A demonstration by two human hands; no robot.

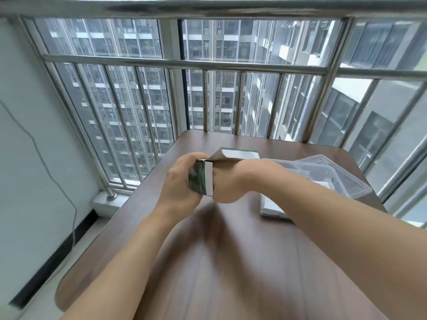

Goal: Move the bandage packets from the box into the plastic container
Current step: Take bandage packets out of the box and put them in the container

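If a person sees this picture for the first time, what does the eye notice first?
First, the two bare hands at the centre: the left hand grips a green and white box above the brown table, and the right hand is at its opened flap. To the right lies a clear plastic container, with tall apartment towers behind the window bars.

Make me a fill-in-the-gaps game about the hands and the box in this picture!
1. The green box is held by the ____ hand.
2. The right hand is at the box's ____ flap.
3. The plastic container sits on the brown ____.
4. Behind the table stands a metal ____.

Missing words: left; open; table; railing
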